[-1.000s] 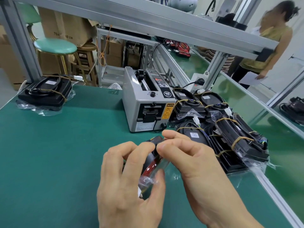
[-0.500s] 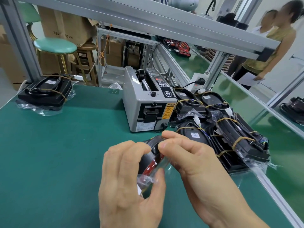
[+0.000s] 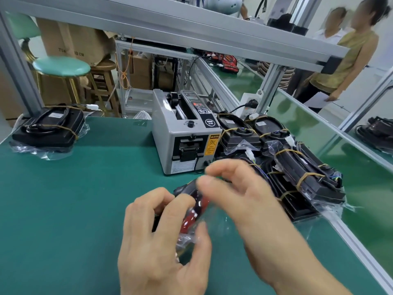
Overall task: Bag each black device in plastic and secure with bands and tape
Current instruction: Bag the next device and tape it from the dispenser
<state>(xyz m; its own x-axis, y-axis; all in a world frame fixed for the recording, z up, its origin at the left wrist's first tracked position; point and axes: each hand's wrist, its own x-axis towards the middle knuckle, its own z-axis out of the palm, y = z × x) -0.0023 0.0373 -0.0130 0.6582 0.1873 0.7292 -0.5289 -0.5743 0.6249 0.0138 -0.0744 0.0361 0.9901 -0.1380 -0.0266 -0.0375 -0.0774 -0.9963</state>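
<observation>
Green bench mat (image 3: 63,199) under everything; landmark is the grey tape dispenser (image 3: 185,135) at its middle. Right of the dispenser, touching it: pile of bagged black devices (image 3: 297,167), banded with rubber bands, looks finished. Well left of the dispenser, at the mat's far corner: one more bagged device (image 3: 49,128), band across it.

In front of the dispenser, toward you: your hands on the current piece, a small black-and-red device (image 3: 193,209) inside a clear plastic bag (image 3: 187,241). Left hand (image 3: 161,241) grips it, fingers curled over the top, thumb under the loose bag end. Right hand (image 3: 244,199) is blurred; index and thumb tips meet just above the device's far end as if pinching film or tape, but you cannot tell what, if anything, is between them.

Judged step: closing or wrapping the bag round this device. To do it well:
- keep the left grip firm so the device doesn't slide in the bag
- pull the film snug before sealing, fold slack flat
- dispenser slot is near, take tape one-handed, don't let go of the fold
- loose end by your left thumb still needs tucking.
</observation>
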